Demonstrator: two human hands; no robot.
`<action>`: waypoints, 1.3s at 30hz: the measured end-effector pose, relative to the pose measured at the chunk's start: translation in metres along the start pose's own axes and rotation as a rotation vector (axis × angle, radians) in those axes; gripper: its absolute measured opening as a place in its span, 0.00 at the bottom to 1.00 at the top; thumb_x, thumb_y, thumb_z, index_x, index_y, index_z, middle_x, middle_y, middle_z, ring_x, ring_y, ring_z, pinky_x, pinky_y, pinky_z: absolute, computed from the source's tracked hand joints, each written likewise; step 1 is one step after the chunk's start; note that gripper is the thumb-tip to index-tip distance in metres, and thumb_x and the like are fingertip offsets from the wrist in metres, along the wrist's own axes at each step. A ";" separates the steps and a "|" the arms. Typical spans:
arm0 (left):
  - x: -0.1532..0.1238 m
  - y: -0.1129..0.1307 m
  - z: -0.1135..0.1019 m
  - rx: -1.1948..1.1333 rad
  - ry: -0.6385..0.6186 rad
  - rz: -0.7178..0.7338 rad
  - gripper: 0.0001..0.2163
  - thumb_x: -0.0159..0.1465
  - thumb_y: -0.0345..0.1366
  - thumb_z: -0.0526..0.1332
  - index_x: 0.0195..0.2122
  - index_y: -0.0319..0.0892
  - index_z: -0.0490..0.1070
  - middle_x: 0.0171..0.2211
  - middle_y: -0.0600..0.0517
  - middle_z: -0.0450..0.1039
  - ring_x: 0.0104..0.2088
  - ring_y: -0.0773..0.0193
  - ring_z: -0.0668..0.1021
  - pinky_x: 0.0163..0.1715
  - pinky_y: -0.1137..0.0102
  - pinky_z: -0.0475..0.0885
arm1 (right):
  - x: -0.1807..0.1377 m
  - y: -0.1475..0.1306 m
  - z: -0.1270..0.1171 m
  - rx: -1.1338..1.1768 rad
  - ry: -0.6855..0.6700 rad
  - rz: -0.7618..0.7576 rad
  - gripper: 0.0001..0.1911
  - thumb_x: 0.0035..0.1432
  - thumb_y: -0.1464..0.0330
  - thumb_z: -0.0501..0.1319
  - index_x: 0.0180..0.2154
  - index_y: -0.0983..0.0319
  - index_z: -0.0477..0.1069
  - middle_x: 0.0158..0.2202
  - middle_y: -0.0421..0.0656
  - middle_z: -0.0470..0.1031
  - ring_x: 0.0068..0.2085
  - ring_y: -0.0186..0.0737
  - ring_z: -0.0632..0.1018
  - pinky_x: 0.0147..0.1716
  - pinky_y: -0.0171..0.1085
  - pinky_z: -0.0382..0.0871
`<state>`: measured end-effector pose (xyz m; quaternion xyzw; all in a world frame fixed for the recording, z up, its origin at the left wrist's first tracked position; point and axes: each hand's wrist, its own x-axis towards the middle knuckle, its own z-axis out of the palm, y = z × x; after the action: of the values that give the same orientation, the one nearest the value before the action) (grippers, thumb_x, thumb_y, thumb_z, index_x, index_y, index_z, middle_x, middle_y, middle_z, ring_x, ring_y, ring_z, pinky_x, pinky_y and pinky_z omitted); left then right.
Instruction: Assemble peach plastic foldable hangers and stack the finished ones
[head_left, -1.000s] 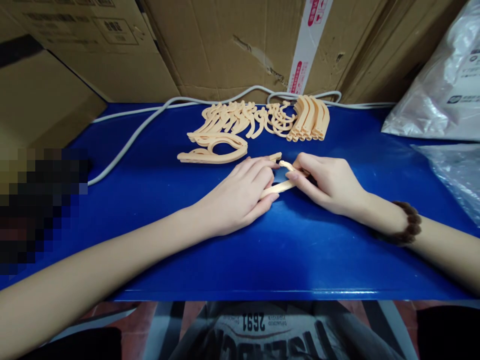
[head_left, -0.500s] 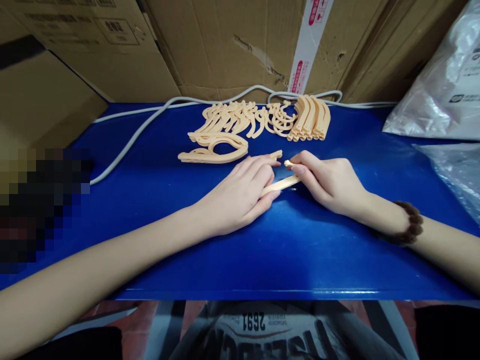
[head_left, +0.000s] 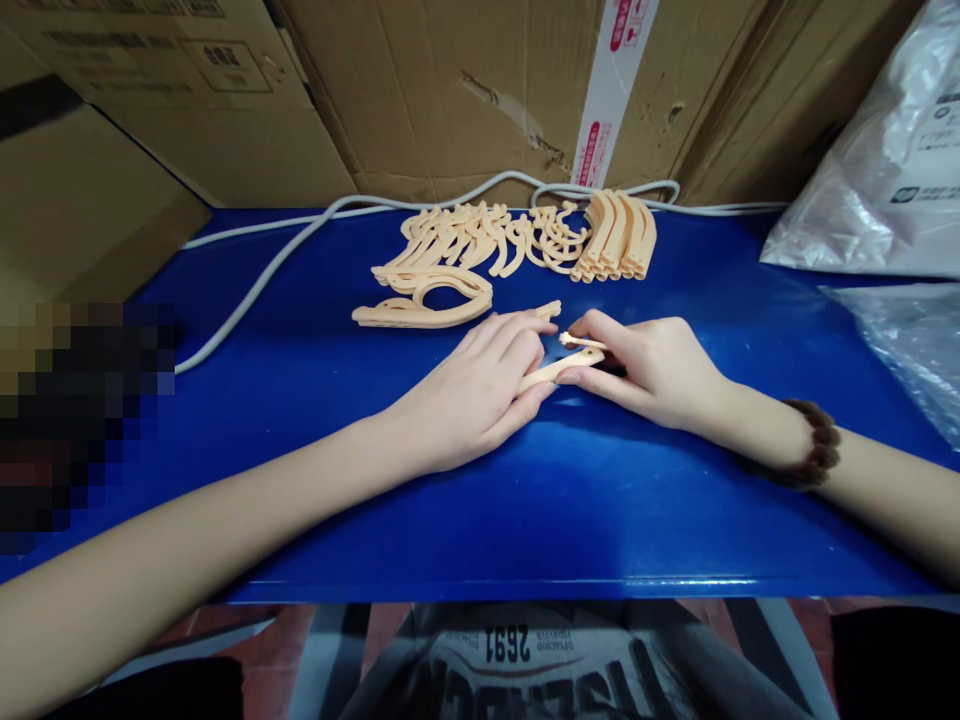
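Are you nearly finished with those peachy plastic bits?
Done, it seems: a few joined pieces lie stacked on the blue table. In hand: the left hand and right hand pinch one peach piece. Left: many loose parts in rows behind.

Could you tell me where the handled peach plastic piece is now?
Head view: the peach plastic piece is centre frame, held between left hand and right hand, just nearer than the row of similar pieces.
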<state>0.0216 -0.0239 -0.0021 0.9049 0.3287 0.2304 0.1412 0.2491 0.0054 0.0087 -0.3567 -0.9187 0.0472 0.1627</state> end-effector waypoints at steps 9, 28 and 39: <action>-0.001 0.000 0.000 0.000 0.011 0.008 0.06 0.72 0.35 0.50 0.36 0.43 0.56 0.57 0.36 0.65 0.64 0.50 0.64 0.62 0.52 0.62 | -0.001 0.000 0.000 0.026 0.018 0.004 0.27 0.66 0.46 0.49 0.41 0.63 0.69 0.22 0.38 0.72 0.20 0.32 0.70 0.22 0.32 0.50; 0.000 -0.001 0.001 -0.005 0.011 0.006 0.06 0.72 0.36 0.50 0.37 0.43 0.57 0.57 0.38 0.65 0.63 0.51 0.64 0.61 0.52 0.63 | 0.000 -0.002 -0.002 0.017 -0.046 0.060 0.29 0.66 0.43 0.47 0.37 0.61 0.67 0.23 0.40 0.73 0.22 0.34 0.70 0.24 0.34 0.49; 0.000 -0.001 0.000 0.019 0.005 -0.009 0.06 0.72 0.36 0.50 0.38 0.42 0.58 0.57 0.37 0.65 0.62 0.51 0.65 0.61 0.51 0.63 | 0.000 -0.003 -0.001 -0.024 -0.043 0.047 0.30 0.67 0.44 0.45 0.38 0.62 0.68 0.22 0.40 0.73 0.23 0.35 0.71 0.24 0.34 0.48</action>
<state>0.0208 -0.0234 -0.0028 0.9042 0.3354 0.2290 0.1326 0.2475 0.0033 0.0103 -0.3790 -0.9138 0.0478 0.1376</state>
